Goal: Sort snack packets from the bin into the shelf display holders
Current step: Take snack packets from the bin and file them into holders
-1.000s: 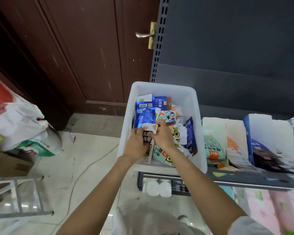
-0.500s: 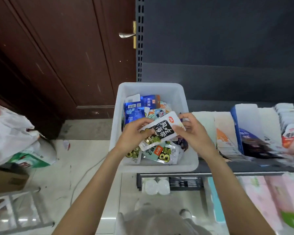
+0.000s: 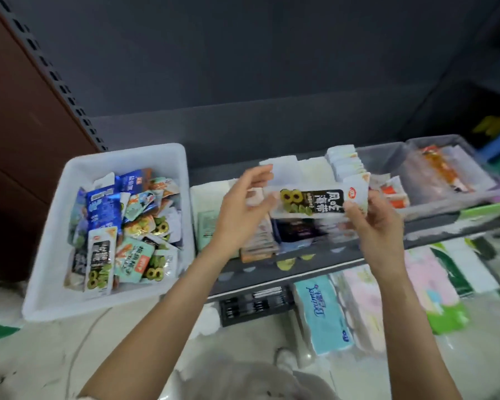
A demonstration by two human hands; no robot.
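The right hand (image 3: 378,226) is pinching the kelp packet (image 3: 315,201) at 3 o'clock of the bin (image 3: 49,249); the left hand (image 3: 240,215), fingers loose, is gripping nothing, so the packet may be slipping into a wrong holder (image 3: 297,238).

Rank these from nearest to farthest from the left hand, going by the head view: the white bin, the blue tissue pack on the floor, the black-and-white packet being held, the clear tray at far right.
1. Black-and-white packet: just right of the left hand.
2. White bin: to its left, on the shelf end.
3. Blue tissue pack: below, on the floor.
4. Clear tray: far right on the shelf.
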